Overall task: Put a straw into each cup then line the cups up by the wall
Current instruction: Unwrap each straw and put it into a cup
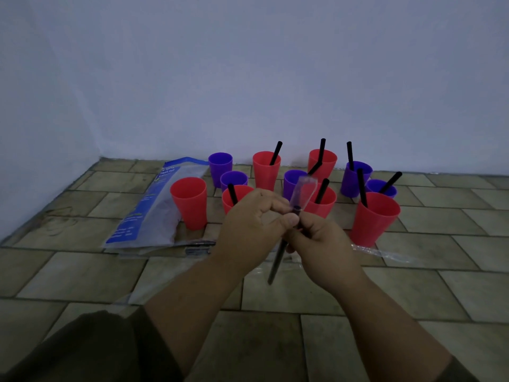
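Tan tiled floor carries red plastic cups and purple plastic cups far centre, blue-printed clear plastic bag left, crumpled clear wrapper right.

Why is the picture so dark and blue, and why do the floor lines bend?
Head view: dim room light makes the wall look bluish-grey; head view, the wide lens bows the floor tiles slightly near the edges; head view, the left hand, right hand and straw look soft.

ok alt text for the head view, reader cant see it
A left hand and right hand pinch a black straw, its clear wrapper sticking up off the top. Behind, red cups and purple cups, most holding straws, stand on a tiled floor near a pale wall, a printed plastic bag at left.
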